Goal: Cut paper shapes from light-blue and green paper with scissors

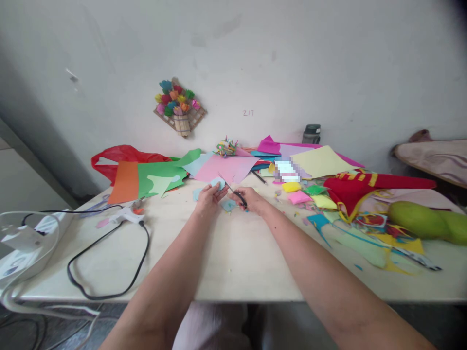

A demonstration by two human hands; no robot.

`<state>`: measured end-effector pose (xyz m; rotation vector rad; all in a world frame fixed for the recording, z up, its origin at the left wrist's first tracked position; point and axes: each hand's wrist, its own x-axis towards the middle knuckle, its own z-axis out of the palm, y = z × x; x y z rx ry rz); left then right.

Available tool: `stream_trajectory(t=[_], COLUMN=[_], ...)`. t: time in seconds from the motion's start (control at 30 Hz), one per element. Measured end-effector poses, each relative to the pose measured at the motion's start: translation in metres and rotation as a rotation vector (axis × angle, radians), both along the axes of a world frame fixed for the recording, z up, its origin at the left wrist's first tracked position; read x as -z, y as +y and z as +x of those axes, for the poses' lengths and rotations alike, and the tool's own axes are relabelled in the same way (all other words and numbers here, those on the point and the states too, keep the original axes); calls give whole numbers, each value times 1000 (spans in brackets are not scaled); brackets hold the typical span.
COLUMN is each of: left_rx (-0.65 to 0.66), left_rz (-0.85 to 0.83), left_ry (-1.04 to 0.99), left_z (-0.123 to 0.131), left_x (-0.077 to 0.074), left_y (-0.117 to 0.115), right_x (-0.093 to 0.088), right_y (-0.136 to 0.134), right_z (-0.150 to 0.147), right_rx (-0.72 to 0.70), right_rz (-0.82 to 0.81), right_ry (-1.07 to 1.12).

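My left hand (209, 198) is closed on a small piece of light blue paper (218, 183), held just above the table. In my right hand (251, 198) is a pair of scissors (239, 196) with black handles. Its blades point up and left, close beside the blue paper; whether they touch it I cannot tell. Another light blue paper scrap (228, 205) lies on the table between my hands. Behind them rests a large pink sheet (224, 167).
A glue gun (131, 214) with a looped black cord lies at left, near a white power strip (44, 248). Orange and green sheets (124, 182) are at back left. Red cloth (350, 192), a green mango-like fruit (416, 218) and paper scraps crowd the right. A dark bottle (311, 134) stands by the wall.
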<state>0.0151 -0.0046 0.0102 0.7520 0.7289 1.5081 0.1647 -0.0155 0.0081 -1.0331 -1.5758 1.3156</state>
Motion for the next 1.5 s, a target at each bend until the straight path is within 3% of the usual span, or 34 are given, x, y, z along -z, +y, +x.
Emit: stream_trajectory(t=[0.2, 0.37, 0.7, 0.9, 1.5], left_rx=[-10, 0, 170, 183, 204], left_rz=[11, 17, 49, 46, 29], left_ry=[16, 10, 160, 155, 165], left_z=[-2, -1, -4, -8, -8], left_x=[2, 0, -4, -6, -4], left_y=[2, 1, -5, -6, -5], right_x=[6, -1, -11, -13, -13], right_y=[4, -5, -10, -10, -9], right_z=[-1, 1, 11, 15, 12], right_rx=[-21, -43, -108, -170, -115], right_rz=[9, 20, -39, -20, -15], right_ry=[1, -8, -71, -70, -113])
